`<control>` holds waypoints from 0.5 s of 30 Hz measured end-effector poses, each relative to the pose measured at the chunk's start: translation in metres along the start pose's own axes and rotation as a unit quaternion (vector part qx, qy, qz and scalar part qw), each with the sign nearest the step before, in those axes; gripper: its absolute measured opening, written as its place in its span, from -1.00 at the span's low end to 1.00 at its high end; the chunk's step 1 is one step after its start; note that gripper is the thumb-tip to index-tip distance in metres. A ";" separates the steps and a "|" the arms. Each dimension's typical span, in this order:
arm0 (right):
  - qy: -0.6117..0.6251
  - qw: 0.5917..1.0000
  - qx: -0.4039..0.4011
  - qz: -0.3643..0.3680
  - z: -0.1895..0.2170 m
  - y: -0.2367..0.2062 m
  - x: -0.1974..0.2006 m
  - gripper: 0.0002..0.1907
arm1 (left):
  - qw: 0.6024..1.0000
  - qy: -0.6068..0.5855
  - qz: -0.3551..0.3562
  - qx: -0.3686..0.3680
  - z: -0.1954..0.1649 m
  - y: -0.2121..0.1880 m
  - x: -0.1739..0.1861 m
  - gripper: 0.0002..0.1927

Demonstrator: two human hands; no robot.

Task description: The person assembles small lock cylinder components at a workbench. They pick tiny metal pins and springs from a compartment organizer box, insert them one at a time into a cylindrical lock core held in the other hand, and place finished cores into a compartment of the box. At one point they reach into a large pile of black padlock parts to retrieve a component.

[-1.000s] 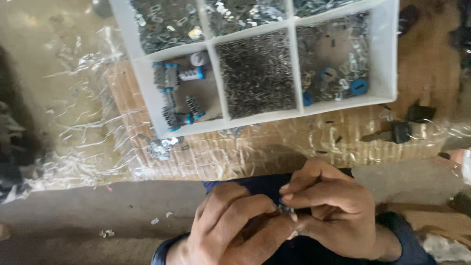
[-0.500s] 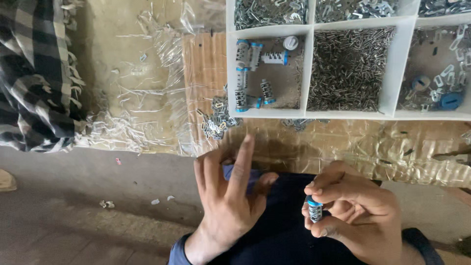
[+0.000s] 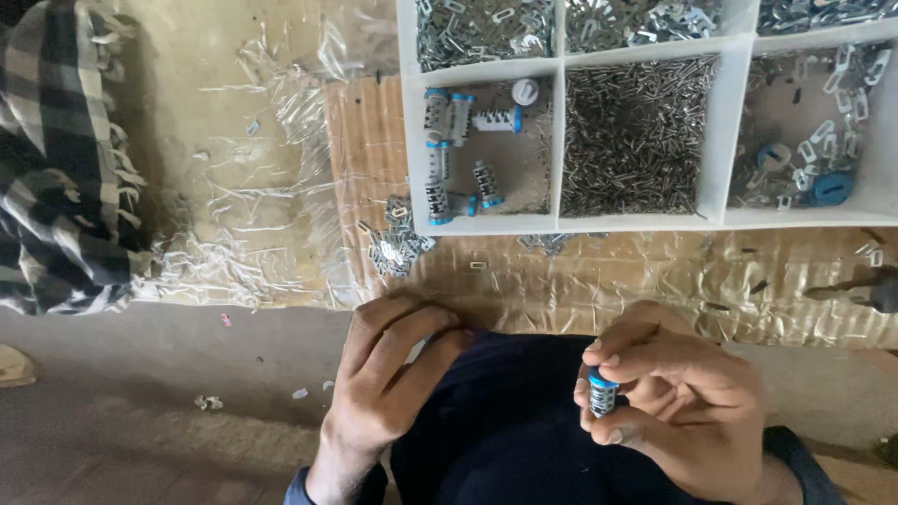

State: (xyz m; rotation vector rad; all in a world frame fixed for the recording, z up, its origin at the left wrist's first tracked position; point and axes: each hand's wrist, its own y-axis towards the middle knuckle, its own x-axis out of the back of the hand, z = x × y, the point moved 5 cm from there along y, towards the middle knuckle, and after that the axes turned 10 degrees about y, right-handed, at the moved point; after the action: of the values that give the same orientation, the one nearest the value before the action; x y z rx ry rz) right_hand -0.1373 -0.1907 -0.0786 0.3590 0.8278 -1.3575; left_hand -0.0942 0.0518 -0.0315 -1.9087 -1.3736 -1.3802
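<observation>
Head view: a small metal cylinder [image 3: 602,393] with a blue cap stands nearly upright in the right hand [image 3: 678,411], its fingers [image 3: 645,353] clamped on it, thumb below and fingertips curled over the cap. Under those fingers lies dark blue cloth [image 3: 505,421] on the person's lap.

To the left of the cylinder, across the cloth, the left hand [image 3: 388,383] rests palm down with nothing in it. Its fingers [image 3: 412,327] are loosely together and bent, their tips at the edge of the bench [image 3: 599,281], which is covered with crinkled clear wrap.

Just beyond the left fingertips lies a small heap of flat metal clips [image 3: 398,241] on the wrap. Past that heap, and well apart from the right fingers, stands a white tray [image 3: 559,140] split into compartments. The compartment nearest the left fingers holds several more blue-capped cylinders [image 3: 449,117] lying on their sides and one white round cap [image 3: 526,91]. The next compartment to the right is full of thin metal pins [image 3: 636,136]. The one further right holds loose clips and blue round parts [image 3: 831,187]. The back row of compartments holds more metal clips.

Far left of the left fingers, a black-and-white checked cloth [image 3: 56,159] lies bunched beside crumpled clear film [image 3: 253,196].
</observation>
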 end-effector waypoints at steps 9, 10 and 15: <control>0.040 0.996 -0.054 -0.053 0.011 -0.004 0.009 -0.55 | 0.982 -0.144 0.006 0.122 -0.053 0.019 -0.013 -0.80; 0.051 0.996 -0.044 -0.053 0.014 -0.005 0.008 -0.57 | 0.978 -0.168 0.008 0.122 -0.059 0.026 -0.016 -0.81; 0.023 0.998 -0.018 -0.053 0.028 -0.015 0.014 -0.59 | 0.951 -0.299 0.013 0.079 -0.075 0.054 -0.024 -0.83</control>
State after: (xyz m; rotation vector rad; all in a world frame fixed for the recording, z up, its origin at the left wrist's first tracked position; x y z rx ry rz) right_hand -0.1428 -0.2231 -0.0661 0.3231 0.9183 -1.4366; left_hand -0.0834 -0.0407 -0.0099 -2.3222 -1.6486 -0.6585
